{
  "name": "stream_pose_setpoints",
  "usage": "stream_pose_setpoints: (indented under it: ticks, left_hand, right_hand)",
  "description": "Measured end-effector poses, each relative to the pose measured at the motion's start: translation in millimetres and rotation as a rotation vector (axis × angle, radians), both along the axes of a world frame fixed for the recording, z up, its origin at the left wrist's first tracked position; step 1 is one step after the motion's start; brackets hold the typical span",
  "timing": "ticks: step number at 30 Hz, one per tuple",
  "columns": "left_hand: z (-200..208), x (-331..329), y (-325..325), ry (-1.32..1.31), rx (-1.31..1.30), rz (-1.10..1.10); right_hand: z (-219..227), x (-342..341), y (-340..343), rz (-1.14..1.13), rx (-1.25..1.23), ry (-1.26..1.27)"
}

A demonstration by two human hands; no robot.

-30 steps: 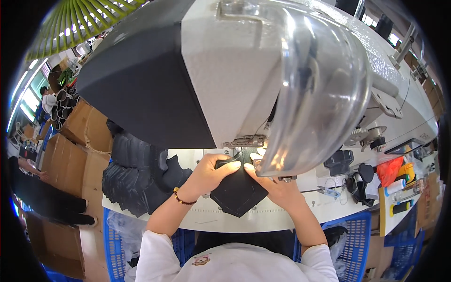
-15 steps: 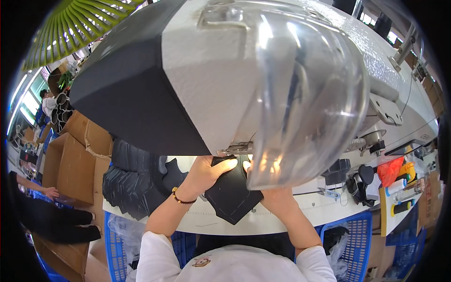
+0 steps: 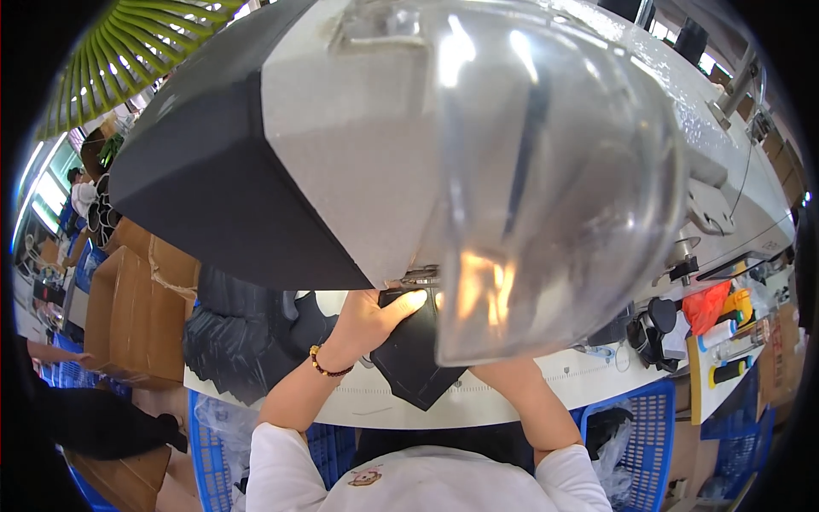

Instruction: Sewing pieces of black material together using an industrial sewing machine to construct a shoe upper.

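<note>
A black fabric piece (image 3: 418,363) with a pointed lower end lies on the white table of a sewing machine (image 3: 358,162), its far end under the machine head. My left hand (image 3: 368,320), a beaded bracelet at its wrist, grips the piece by its left edge. Its thumb stretches over the top near the needle area, while the other fingers are mostly hidden. My right hand (image 3: 497,369) reaches in from the right behind the clear curved shield (image 3: 563,247). Glare and blur on the shield hide its fingers; the wrist is beside the piece's right edge.
Stacked black pieces (image 3: 230,337) lie left of my left arm. Blue plastic baskets (image 3: 644,435) flank my body below the table. At right are an orange-red bag (image 3: 706,305) and thread spools (image 3: 729,373). Another person's dark-clothed leg (image 3: 111,422) shows beside cardboard boxes (image 3: 141,320) at left.
The view has shifted slightly nearer the machine, so the shield covers more of my right hand. Both hands stay at the black piece. The other person at left has changed posture slightly.
</note>
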State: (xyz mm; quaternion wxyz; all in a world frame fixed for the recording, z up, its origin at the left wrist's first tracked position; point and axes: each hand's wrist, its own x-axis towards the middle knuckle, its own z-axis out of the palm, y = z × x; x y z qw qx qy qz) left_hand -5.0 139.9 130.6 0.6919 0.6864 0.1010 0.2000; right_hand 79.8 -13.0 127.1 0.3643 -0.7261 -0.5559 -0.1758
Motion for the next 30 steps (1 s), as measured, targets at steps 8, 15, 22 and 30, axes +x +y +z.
stream_pose_setpoints:
  ticks: [8,15,22,30]
  left_hand:
    - [13,-10,-2,0.145,-0.401,-0.111]
    - [4,-12,0,0.22,-0.225,-0.177]
    - [-1,-8,0,0.105,-0.136,-0.085]
    - [3,1,6,0.043,-0.036,-0.074]
  right_hand:
    - [-13,5,-2,-0.006,-0.028,-0.141]
    - [-22,1,-11,0.089,-0.004,-0.195]
    - [-14,3,-7,0.086,-0.007,-0.16]
    - [-23,8,0,0.034,-0.003,-0.038]
